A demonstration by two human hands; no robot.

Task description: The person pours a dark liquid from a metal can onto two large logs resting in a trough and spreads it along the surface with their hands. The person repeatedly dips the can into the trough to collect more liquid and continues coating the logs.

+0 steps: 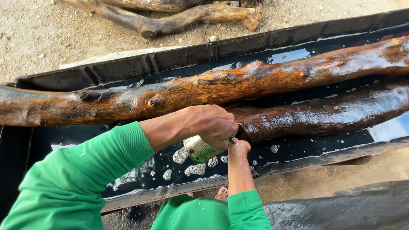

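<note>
My left hand [211, 124] grips a ribbed metal tin can [199, 149], tilted over a long black trough [179, 59] of dark liquid. My right hand [240, 149] is closed just right of the can, touching its rim and the cut end of a dark wet log [324, 115]. A longer, glossy orange-brown log [221, 87] lies across the trough above both hands, wet and knotted. Both my arms wear green sleeves. White foam patches [195, 169] float on the liquid under the can.
Dry twisted branches [170, 19] lie on sandy gravel beyond the trough's far wall. A pale plank [119, 55] runs behind that wall. Black wet sheeting [353, 208] covers the ground at the lower right. A bare foot [222, 194] shows near the trough's front edge.
</note>
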